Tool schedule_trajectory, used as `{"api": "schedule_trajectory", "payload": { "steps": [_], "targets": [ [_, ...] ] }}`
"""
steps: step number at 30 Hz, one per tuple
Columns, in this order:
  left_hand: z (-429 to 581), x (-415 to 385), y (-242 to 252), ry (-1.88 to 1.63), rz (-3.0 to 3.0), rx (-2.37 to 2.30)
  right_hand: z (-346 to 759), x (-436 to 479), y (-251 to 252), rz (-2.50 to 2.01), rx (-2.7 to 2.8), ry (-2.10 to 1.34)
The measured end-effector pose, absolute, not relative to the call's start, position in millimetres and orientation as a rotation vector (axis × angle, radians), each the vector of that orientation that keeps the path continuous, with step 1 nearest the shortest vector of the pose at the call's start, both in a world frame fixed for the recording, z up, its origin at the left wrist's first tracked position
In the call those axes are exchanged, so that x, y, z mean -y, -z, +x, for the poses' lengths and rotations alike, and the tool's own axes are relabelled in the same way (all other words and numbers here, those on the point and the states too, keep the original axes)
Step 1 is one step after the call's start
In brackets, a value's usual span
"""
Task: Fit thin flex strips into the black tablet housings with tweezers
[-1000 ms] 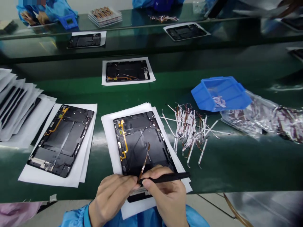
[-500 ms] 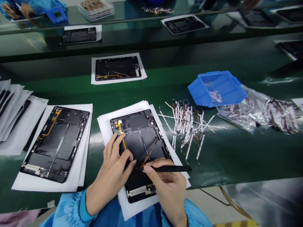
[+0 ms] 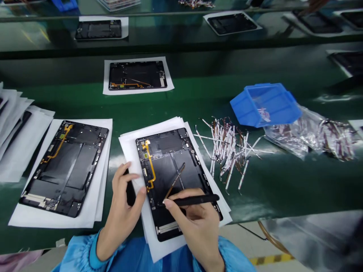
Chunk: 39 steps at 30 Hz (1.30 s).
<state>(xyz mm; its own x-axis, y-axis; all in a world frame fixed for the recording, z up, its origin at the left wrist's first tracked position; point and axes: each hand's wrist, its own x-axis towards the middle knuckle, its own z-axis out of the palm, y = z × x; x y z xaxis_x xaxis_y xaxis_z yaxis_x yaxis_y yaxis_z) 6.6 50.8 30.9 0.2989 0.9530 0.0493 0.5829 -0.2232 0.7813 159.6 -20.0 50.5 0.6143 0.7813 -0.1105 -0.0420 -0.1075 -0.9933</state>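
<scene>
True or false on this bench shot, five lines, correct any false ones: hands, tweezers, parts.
1. The right hand holds black tweezers. True.
2. The left hand holds the tweezers too. False: it is left of the tablet back panel, off the tweezers.
3. A yellow flex cable runs along the panel's left side. True.
4. The blue plastic bin sits on the panel. False: it sits tilted on the green mat, right of the panel, beside a plastic bag.
5. White-backed flex strips lie heaped right of the panel. True.

Smock [image 3: 133,258], light blue, shiny synthetic fabric; left sleeve [image 3: 75,255] gathered at deeper-blue cuff; right sleeve [image 3: 231,253] gathered likewise; left hand [image 3: 124,211], right hand [image 3: 195,223], both bare.
</scene>
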Motion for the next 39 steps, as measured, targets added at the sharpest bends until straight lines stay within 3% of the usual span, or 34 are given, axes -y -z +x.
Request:
{"api": "schedule_trajectory", "payload": {
  "steps": [7,39],
  "targets": [
    [-7.7,-29.2,-36.3,-0.478,2.016,-1.257,156.1,15.9,-46.2,-1.56,0.678,-0.991],
    [-4.9,-28.9,-37.7,-0.306,2.196,-1.217,157.0,12.5,-45.2,-1.588,0.702,-0.993]
  ]
}}
